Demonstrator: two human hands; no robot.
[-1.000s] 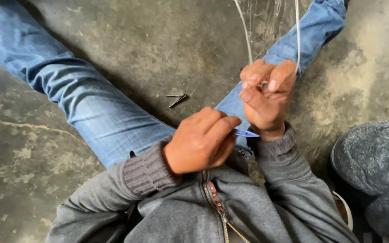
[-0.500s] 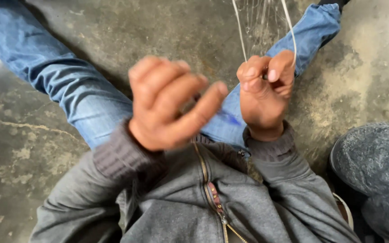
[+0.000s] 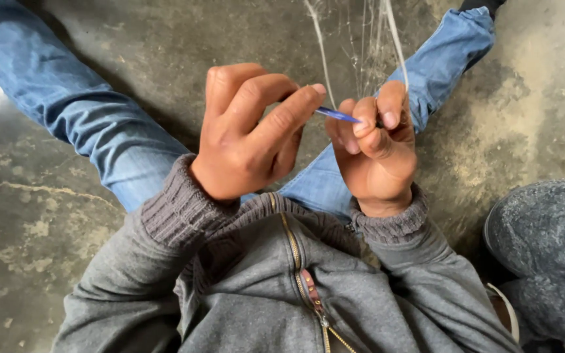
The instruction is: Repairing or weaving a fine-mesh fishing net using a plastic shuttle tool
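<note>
The left hand [image 3: 250,134] pinches a thin blue tool [image 3: 337,115] just beside the right hand [image 3: 377,153], which grips pale strands [image 3: 397,49]; a slip could prick its fingers.

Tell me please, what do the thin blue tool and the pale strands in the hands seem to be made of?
The thin blue tool, held by the left hand, looks like smooth plastic: even colour, slight shine, though painted metal is possible. The pale strands, pinched by the right hand, look like translucent nylon line or cord: thin, whitish, running taut and straight. The fine threads between them are too faint to judge.
</note>
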